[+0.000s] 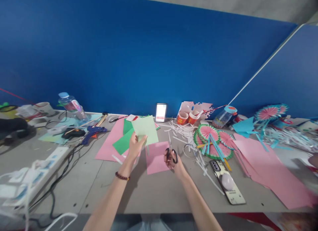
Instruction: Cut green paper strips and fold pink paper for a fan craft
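My left hand point(135, 145) grips a pale green sheet of paper point(146, 129) by its lower left part, thumb on top, holding it above the table. In my right hand point(171, 159) is a pair of scissors point(170, 145) with black handles, the blades pointing away from me and apart from the pale green sheet. Beneath and between my hands lies a square of pink paper point(156, 161). Darker green paper point(123, 142) rests on a larger pink sheet point(105, 148), partly hidden by my left hand and the pale green sheet.
White paper strips point(182, 129) and a tape roll point(189, 150) lie right of my hands. Beyond them are pink-and-green paper fans point(208, 135), red paper cups point(182, 117) and a phone point(227, 183). A power strip point(53, 161), a blue glue gun point(93, 133) and a bottle point(72, 105) are left.
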Action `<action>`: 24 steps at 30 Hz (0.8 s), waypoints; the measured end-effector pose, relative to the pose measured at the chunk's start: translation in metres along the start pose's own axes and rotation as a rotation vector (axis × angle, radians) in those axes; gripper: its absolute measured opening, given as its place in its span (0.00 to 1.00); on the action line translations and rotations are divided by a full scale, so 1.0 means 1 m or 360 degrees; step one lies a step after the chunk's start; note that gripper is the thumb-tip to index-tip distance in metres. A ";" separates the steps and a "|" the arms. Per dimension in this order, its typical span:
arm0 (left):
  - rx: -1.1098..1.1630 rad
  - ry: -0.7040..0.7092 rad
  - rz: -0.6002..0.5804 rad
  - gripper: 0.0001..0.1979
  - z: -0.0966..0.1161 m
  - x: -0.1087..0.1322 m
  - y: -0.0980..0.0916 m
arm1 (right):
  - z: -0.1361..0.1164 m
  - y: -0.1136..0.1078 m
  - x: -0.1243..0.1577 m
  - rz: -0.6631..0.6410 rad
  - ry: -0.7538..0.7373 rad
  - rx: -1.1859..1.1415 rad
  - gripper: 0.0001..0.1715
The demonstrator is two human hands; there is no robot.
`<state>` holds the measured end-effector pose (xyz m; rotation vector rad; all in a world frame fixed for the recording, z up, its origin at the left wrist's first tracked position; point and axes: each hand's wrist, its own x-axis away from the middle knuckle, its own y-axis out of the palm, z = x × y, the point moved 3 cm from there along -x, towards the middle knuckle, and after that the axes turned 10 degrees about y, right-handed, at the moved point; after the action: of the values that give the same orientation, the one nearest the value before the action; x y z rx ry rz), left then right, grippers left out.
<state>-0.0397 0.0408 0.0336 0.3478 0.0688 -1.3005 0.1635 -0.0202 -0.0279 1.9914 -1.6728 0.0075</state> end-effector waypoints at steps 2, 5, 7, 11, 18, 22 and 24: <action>0.0049 -0.0063 0.0096 0.24 -0.024 -0.004 -0.009 | 0.001 0.001 0.001 -0.0049 -0.0060 0.0028 0.30; 0.0050 -0.0090 0.0121 0.24 -0.041 -0.004 -0.019 | 0.001 0.002 0.003 -0.0076 -0.0083 0.0066 0.29; 0.0051 -0.0066 0.0065 0.24 -0.044 -0.003 -0.019 | 0.001 0.004 0.003 -0.0104 -0.0043 0.0097 0.30; 0.0010 -0.0025 -0.0006 0.24 -0.041 0.003 -0.012 | 0.004 0.009 0.002 -0.0124 0.0104 0.0205 0.32; 0.0122 -0.0066 0.0024 0.26 -0.032 0.009 -0.005 | 0.009 0.014 0.002 -0.0119 0.0194 0.0469 0.33; 0.0270 -0.0134 -0.0014 0.29 -0.025 0.014 0.002 | 0.005 0.015 0.005 -0.0046 0.0125 0.0594 0.32; 0.0230 -0.0113 -0.0092 0.28 -0.023 0.018 0.006 | 0.003 0.015 0.006 -0.0016 0.0084 0.0584 0.32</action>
<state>-0.0259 0.0323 0.0092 0.4249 -0.0757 -1.3772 0.1502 -0.0281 -0.0231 2.2396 -1.7239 0.3856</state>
